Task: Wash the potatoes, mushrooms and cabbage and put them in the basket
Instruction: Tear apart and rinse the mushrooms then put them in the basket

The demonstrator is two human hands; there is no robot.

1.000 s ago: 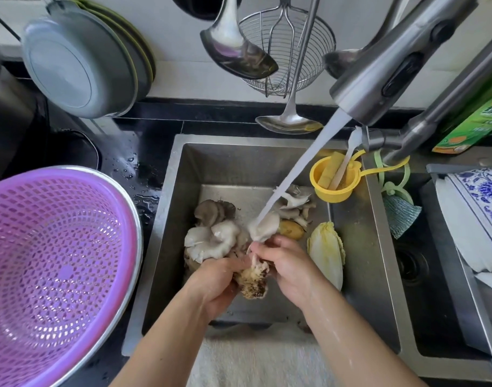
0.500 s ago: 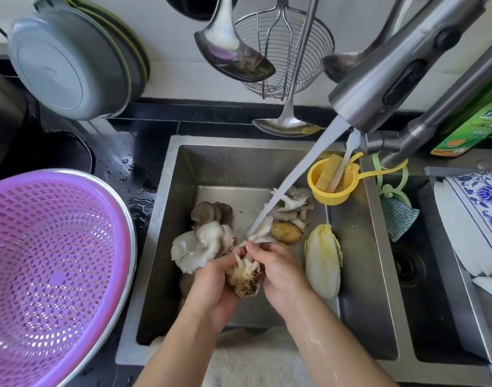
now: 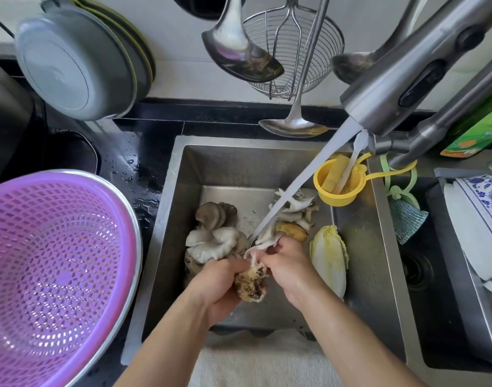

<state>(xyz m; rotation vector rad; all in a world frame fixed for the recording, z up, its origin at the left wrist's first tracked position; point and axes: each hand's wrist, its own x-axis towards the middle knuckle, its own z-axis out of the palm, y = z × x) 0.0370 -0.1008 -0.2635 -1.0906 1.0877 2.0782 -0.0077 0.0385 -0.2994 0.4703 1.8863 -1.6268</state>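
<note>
Steel sink (image 3: pixel 379 275) under running tap (image 3: pixel 406 88), purple basket (image 3: pixel 57 275) waiting empty on wet bench (image 3: pixel 135 174).

Left hand (image 3: pixel 216 283) clenched round mushroom root clump (image 3: pixel 250 283), right hand (image 3: pixel 289 263) pinching a mushroom stalk (image 3: pixel 263 241) in the stream to rinse and tear; potato (image 3: pixel 291 231), cabbage (image 3: pixel 330 258), other mushrooms (image 3: pixel 214 238) unwashed in sink.

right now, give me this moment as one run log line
step: rinsing mushrooms | left hand: grips mushroom base | right hand: pulls mushroom piece under tap stream | purple basket: nothing inside

Both forearms bare, wet; no sleeves, rings or watch visible
</note>
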